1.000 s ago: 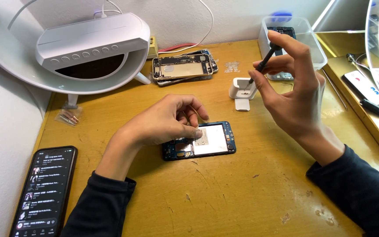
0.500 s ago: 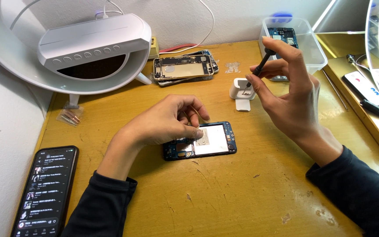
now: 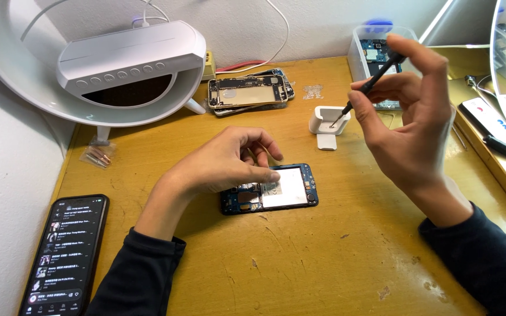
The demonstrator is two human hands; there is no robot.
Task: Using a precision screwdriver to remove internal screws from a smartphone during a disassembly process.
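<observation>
An opened phone point(image 3: 282, 190) with its back off lies in the middle of the wooden table point(image 3: 300, 263), circuit board showing. My left hand point(image 3: 224, 164) rests on its left part, fingertips pressing the board. My right hand point(image 3: 408, 117) is raised to the right and holds a thin black screwdriver point(image 3: 373, 82) slanted down-left. The screwdriver's tip sits at a small white box point(image 3: 328, 120) behind the phone.
A white ring lamp with a base point(image 3: 130, 58) stands at the back left. Opened phone shells point(image 3: 247, 92) lie behind. A clear bin point(image 3: 358, 55) with a board sits at the back right. A lit black phone point(image 3: 65, 251) lies front left. Tools lie at the right edge point(image 3: 499, 146).
My right hand has shifted slightly left and the screwdriver's tip has come down to the small white box. My left hand stays on the opened phone.
</observation>
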